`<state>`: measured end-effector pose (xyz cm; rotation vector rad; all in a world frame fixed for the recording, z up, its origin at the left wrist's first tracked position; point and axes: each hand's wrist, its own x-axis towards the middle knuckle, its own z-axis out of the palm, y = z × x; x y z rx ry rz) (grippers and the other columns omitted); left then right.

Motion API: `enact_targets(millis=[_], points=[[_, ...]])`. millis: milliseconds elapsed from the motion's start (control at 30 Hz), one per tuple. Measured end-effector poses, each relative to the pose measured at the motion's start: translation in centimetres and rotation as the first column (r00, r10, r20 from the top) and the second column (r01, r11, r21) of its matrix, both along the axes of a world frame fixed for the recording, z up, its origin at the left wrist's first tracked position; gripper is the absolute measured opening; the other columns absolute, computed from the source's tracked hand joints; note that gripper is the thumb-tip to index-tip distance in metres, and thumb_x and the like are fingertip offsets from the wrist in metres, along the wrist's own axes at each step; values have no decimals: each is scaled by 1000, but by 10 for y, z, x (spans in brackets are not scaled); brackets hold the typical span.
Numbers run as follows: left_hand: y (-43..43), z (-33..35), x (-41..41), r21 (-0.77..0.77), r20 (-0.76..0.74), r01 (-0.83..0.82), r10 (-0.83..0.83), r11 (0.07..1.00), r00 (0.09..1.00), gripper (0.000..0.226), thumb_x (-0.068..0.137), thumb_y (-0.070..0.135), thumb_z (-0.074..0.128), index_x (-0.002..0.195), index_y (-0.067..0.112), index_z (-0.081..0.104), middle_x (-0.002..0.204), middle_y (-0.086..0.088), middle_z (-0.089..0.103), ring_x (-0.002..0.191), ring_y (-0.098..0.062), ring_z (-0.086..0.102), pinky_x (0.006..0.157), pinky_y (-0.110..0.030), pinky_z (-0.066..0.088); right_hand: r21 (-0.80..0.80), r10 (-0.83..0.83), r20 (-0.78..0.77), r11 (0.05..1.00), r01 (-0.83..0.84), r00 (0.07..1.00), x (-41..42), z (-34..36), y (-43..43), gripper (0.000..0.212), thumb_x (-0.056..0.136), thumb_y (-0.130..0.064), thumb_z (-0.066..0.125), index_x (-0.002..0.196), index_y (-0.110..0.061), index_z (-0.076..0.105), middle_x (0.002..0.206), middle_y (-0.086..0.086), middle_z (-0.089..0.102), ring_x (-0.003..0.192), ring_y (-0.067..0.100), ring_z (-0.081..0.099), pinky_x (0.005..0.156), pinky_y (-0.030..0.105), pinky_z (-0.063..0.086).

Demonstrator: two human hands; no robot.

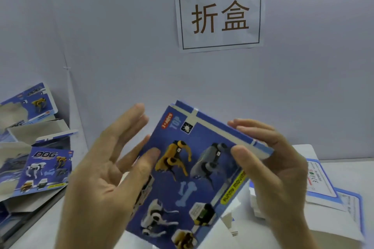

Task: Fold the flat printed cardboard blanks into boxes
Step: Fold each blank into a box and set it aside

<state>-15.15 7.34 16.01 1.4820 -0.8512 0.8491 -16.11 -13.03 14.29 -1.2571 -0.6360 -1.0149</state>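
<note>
The right grip (pixel 269 168) pinches the box (pixel 188 180) at its far edge; the left grip (pixel 105 168) is spread at its left side, which it should press square.

I hold the box (pixel 190 170) above the table (pixel 354 170), between my hands: left hand (pixel 105 172) at its left edge, fingers straight; right hand (pixel 269 168) gripping its far right edge. To the left, against the wall (pixel 121 46), sits a pile of boxes (pixel 36 157) (some leaning on one another). To the right, flat blanks (pixel 332 194) lie overlapping on the table. A sign (pixel 219 15) hangs on the wall, above and behind the box.
</note>
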Motion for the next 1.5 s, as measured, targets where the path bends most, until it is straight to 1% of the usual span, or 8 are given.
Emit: enact_targets(millis=[167,333,533,600,733,1233,1367,1500], points=[[6,-1,7,96,-92,1,8,995,996,59,71,48,70,126,58,51,123,20,64,112,-5,63,81,-27,57,-73,112,-71,990,-117,991,5,36,-6,15,72,-28,74,86,-27,77,68,-8,71,58,3,64,53,14,50],[-9,-15,17,-210,-341,385,-436,899,833,58,79,21,67,126,53,54,125,12,65,102,-20,69,67,-31,59,-149,139,-264,972,-183,955,14,27,-6,8,75,-31,75,83,-29,76,65,-1,69,60,11,63,55,21,52],[-30,-15,41,-294,-498,370,-472,881,728,53,91,-18,36,124,21,49,83,15,74,67,-8,72,48,-19,53,-224,48,-363,965,-137,930,12,-11,-10,34,80,-54,58,113,-47,53,101,3,67,91,39,64,75,59,55],[-36,-15,45,-254,-504,371,-449,893,738,55,91,-21,26,119,22,47,78,17,74,63,-5,70,46,-18,52,-161,80,-354,976,-145,932,12,-19,-10,25,85,-45,61,109,-45,55,103,2,67,93,31,69,65,50,59],[-45,-27,43,-286,-492,369,-466,884,735,51,91,-20,38,113,24,48,79,20,73,66,-3,70,49,-17,53,-66,164,-369,977,-202,915,15,-22,-14,15,88,-25,52,97,-31,63,102,2,71,88,23,73,53,28,57],[-44,-41,42,-387,-530,332,-502,860,684,12,70,22,65,79,31,64,83,-12,71,60,-26,69,47,-32,56,-45,52,-376,996,-75,925,22,-28,-11,18,84,-30,55,97,-25,66,117,-8,67,98,26,68,72,38,59],[-32,-41,59,-567,-523,128,-476,814,707,15,77,18,70,89,24,63,80,-13,69,57,-23,67,48,-30,56,-214,-7,-554,968,-134,832,27,-34,-13,51,76,-59,52,125,-57,39,123,-43,46,107,-24,48,77,6,44],[0,-56,90,-652,-634,-273,-311,707,708,18,95,20,56,113,16,57,94,-13,64,57,-17,63,49,-25,52,-304,77,-796,806,-508,600,21,-35,-27,70,66,-57,67,132,-45,45,132,-20,56,112,-2,60,87,19,51]])
